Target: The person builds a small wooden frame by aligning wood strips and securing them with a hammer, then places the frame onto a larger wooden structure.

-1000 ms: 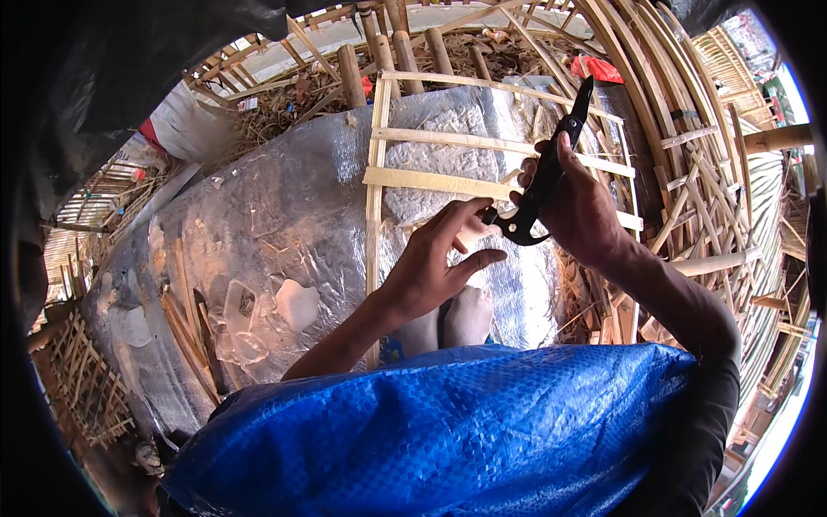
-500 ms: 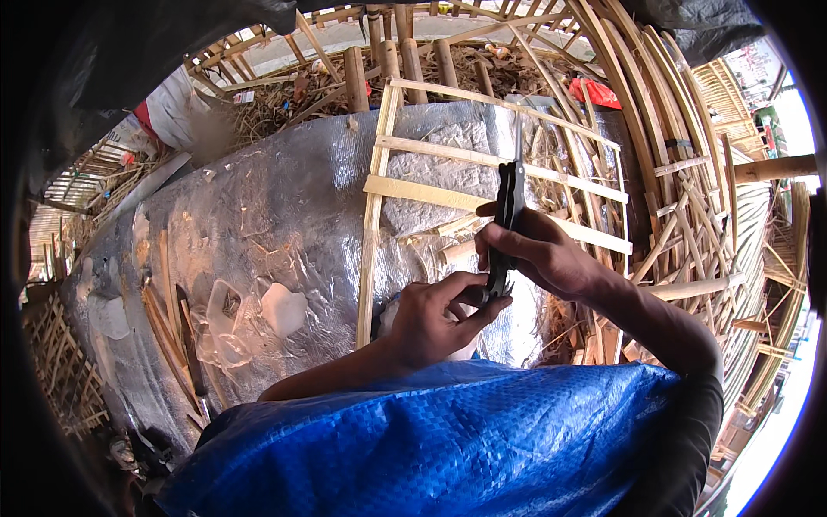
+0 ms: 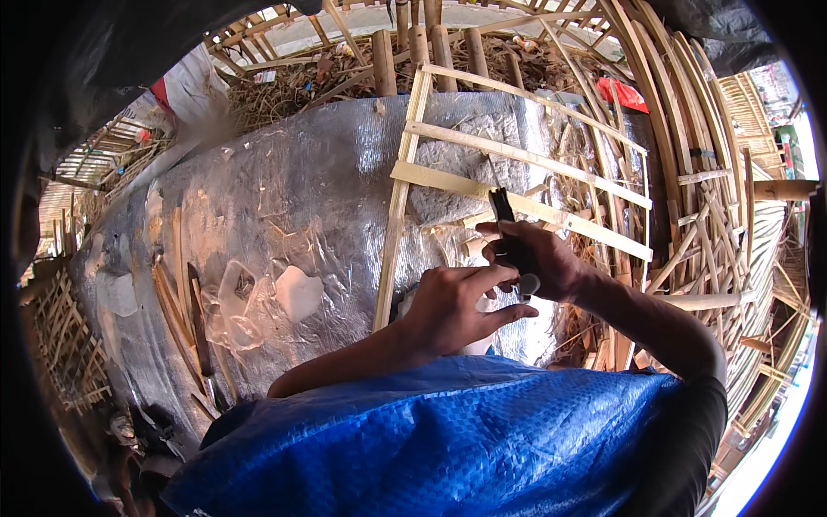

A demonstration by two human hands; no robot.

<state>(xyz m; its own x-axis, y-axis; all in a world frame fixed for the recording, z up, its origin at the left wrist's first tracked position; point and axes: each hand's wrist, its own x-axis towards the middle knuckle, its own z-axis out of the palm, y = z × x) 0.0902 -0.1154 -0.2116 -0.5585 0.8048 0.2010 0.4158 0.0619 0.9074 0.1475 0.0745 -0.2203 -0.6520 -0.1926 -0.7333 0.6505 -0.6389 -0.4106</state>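
Observation:
My right hand [image 3: 541, 257] grips a black hand tool [image 3: 506, 226] whose tip points up and away from me. My left hand [image 3: 455, 308] is curled just below it, fingers touching the tool's lower end, where a small round grey part [image 3: 528, 284] shows. Both hands hover above a bamboo slat frame [image 3: 405, 185] lying on a silvery woven sheet [image 3: 293, 198]. A blue woven tarp [image 3: 431, 439] covers my lap under my forearms.
Loose bamboo strips and a dark blade [image 3: 200, 332] lie on the sheet at the left, near crumpled clear plastic [image 3: 297, 291]. Curved bamboo lattice work [image 3: 698, 198] rises on the right. Bamboo poles [image 3: 431, 43] and dry scraps sit at the far edge.
The right hand has brought the tool down and toward me, from high over the frame to just above my lap. The left hand has closed in on its lower end.

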